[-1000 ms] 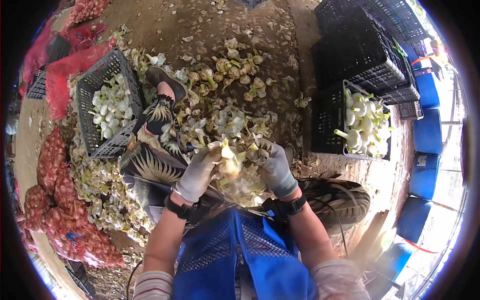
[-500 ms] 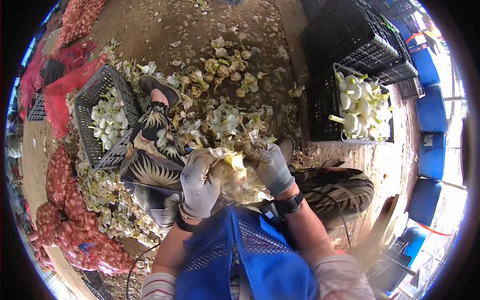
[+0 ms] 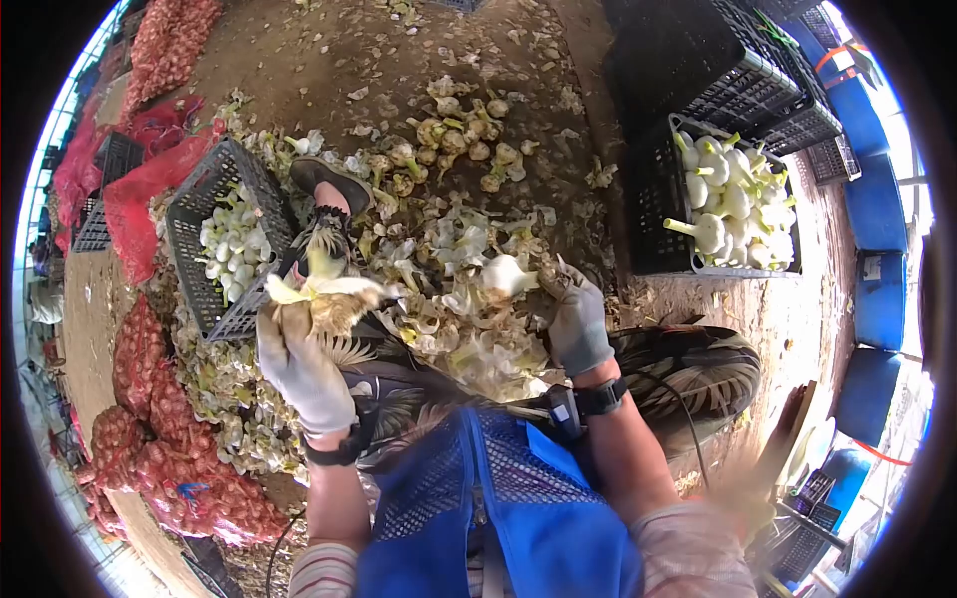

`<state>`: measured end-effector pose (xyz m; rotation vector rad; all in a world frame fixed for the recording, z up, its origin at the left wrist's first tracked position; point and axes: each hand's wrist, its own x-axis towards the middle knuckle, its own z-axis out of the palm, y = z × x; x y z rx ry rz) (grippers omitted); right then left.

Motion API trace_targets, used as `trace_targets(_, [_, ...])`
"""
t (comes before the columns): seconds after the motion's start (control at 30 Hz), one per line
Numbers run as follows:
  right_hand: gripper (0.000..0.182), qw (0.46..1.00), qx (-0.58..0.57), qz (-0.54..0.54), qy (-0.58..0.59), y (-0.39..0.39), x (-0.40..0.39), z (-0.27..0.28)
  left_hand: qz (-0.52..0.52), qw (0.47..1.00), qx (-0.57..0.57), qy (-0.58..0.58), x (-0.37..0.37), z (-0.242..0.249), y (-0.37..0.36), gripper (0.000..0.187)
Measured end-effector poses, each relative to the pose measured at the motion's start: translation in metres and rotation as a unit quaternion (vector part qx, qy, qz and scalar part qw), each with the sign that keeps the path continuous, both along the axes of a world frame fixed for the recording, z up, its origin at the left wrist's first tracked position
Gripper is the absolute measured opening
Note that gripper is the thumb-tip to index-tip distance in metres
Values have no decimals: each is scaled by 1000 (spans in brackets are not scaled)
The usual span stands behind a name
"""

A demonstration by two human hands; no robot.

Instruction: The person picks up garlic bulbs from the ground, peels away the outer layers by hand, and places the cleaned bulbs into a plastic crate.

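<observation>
My left hand (image 3: 302,377), in a stained white glove, pinches a torn piece of garlic husk (image 3: 339,299) with pale yellow leafy strips and a brownish, ragged side. On the right, my gloved right hand (image 3: 578,324) has its fingers closed at the stalk end of a smooth white garlic bulb (image 3: 506,276). The fingertips partly hide the stalk. Below both hands lies a heap of loose garlic skins (image 3: 478,344), between my legs. Farther forward, several unpeeled garlic bulbs (image 3: 454,135) sit on the ground.
A black crate (image 3: 187,214) of white bulbs stands tilted at my left leg. Another crate (image 3: 733,271), heaped with white bulbs, is at the right, with stacked black crates (image 3: 688,60) beyond it. Red mesh sacks (image 3: 164,468) of garlic line the left side.
My hands have moved apart from the middle. The left went left and up with the husk; the right went slightly right, and a bare white bulb now shows by its fingers.
</observation>
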<state>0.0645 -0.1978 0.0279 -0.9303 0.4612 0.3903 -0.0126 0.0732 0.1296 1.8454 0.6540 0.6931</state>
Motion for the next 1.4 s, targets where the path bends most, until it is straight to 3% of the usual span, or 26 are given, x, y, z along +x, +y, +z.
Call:
trace_targets(0.03, [20, 999, -35, 0, -8, -1, -2, 3, -37, 997, -58, 29, 6, 2, 4, 20])
trace_targets(0.1, [21, 998, -64, 0, -16, 1, -4, 5, -195, 971, 19, 137, 12, 5, -12, 29])
trace_targets(0.17, [23, 995, -93, 0, -24, 6, -5, 9, -290, 915, 212, 185, 8, -42, -4, 37])
trace_targets(0.2, [24, 995, -88, -7, -47, 8, -6, 13, -290, 915, 212, 184, 9, -48, -9, 37])
trace_targets(0.27, [22, 992, -88, -13, -86, 11, -8, 15, -331, 920, -142, 156, 11, -57, -34, 47])
trace_targets(0.37, [24, 989, -71, 34, -126, 22, -14, 20, -390, 893, -168, 153, 19, -72, -60, 52])
trace_targets(0.43, [27, 990, -68, 72, -99, 29, -17, 29, -349, 908, -171, 157, 20, -106, -68, 53])
trace_targets(0.5, [35, 912, -206, 236, -265, 29, -18, 29, -300, 907, -244, 168, 19, -117, -69, 51])
trace_targets(0.53, [41, 830, -327, 274, -359, 27, -13, 46, -327, 912, -197, 148, 19, -115, -68, 38])
trace_targets(0.57, [41, 830, -328, 275, -357, 27, -14, 46, -327, 912, -200, 149, 17, -114, -68, 38])
trace_targets(0.63, [39, 762, -409, 272, -423, 27, -12, 46, -330, 895, -241, 177, 17, -102, -66, 41])
trace_targets(0.73, [34, 795, -356, 228, -436, 25, -5, 42, -338, 895, -255, 138, 15, -75, -60, 45])
trace_targets(0.77, [29, 851, -314, 206, -367, 21, 0, 50, -336, 896, -256, 138, 12, -71, -57, 45])
trace_targets(0.83, [23, 883, -316, 192, -290, 11, 8, 51, -310, 858, -390, 124, 5, -66, -46, 49])
trace_targets(0.9, [22, 895, -309, 201, -250, 10, 9, 59, -321, 875, -340, 128, 6, -67, -39, 41])
trace_targets(0.97, [22, 943, -207, 191, -176, 14, 8, 66, -333, 868, -340, 139, 11, -52, -36, 34])
trace_targets(1.0, [22, 942, -209, 192, -177, 14, 8, 66, -342, 902, -215, 150, 14, -38, -38, 30])
trace_targets(1.03, [21, 937, -210, 206, -190, 14, 8, 65, -341, 903, -216, 148, 17, -41, -37, 30])
trace_targets(1.07, [21, 931, -211, 220, -204, 14, 8, 64, -383, 912, -117, 94, 19, -45, -36, 28])
trace_targets(1.1, [21, 930, -212, 221, -204, 14, 8, 64, -418, 907, -16, 38, 22, -47, -35, 26])
trace_targets(1.13, [21, 900, -248, 243, -262, 14, 8, 64, -418, 908, -17, 37, 24, -47, -34, 26])
trace_targets(1.2, [20, 865, -282, 265, -319, 15, 6, 64, -463, 866, 186, 31, 28, -43, -30, 25])
trace_targets(1.27, [20, 943, -199, 195, -180, 16, 4, 64, -462, 863, 201, 39, 22, -36, -29, 24])
trace_targets(1.3, [20, 943, -200, 197, -181, 11, 6, 62, -461, 859, 217, 48, 18, -34, -29, 22])
trace_targets(1.37, [19, 972, -187, 71, -121, -3, 14, 56, -454, 852, 245, 89, 4, -50, -21, 21])
trace_targets(1.4, [18, 963, -199, 65, -169, -4, 15, 55, -449, 841, 271, 130, -1, -59, -17, 23])
